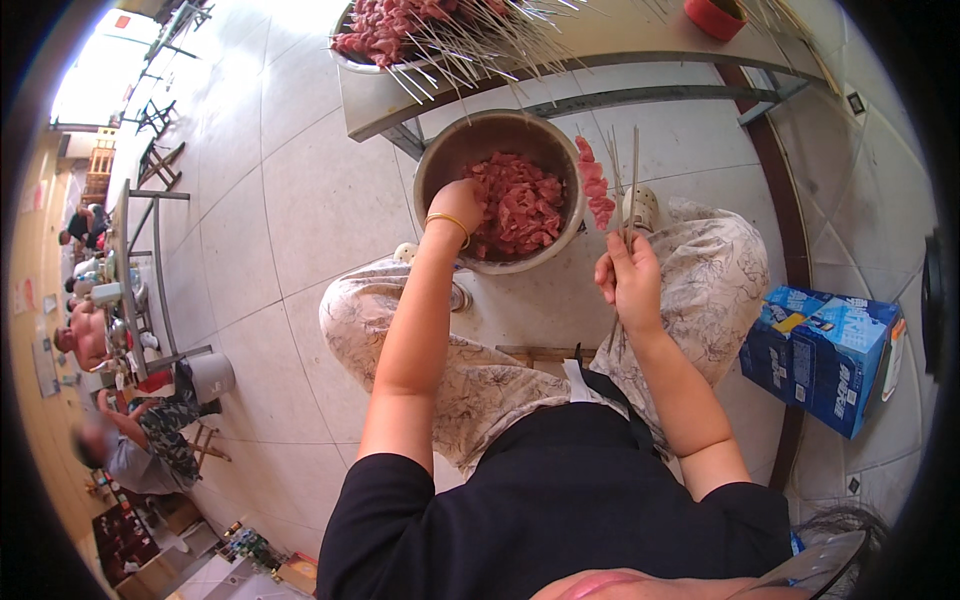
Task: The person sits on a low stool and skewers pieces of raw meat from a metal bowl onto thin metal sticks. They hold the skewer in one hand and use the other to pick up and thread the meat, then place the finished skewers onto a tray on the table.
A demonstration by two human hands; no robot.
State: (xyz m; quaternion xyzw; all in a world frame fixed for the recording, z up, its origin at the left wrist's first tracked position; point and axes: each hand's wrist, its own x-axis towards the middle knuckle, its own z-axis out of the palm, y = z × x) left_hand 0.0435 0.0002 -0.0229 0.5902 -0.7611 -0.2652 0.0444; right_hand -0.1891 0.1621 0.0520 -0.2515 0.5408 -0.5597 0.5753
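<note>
My left hand (459,202), with a yellow bangle at the wrist, reaches into a deep round metal basin (448,150) on the floor between my feet. Its fingertips are hidden against the cut pieces of raw red meat (525,206) there, so whether they pinch a piece does not show. To the right of the basin, my right hand (631,279) grips a bundle of thin skewers (636,161) pointing away from me. One of them carries a row of meat pieces (592,184) beyond the fingers; the others look bare.
Ahead stands a metal-topped table (630,41) with a bowl of skewered meat (390,30), the skewer ends jutting over its edge, and a red round container (715,19). Blue cartons (825,352) sit at my right. Far left, people sit near a table and a grey bucket (210,377).
</note>
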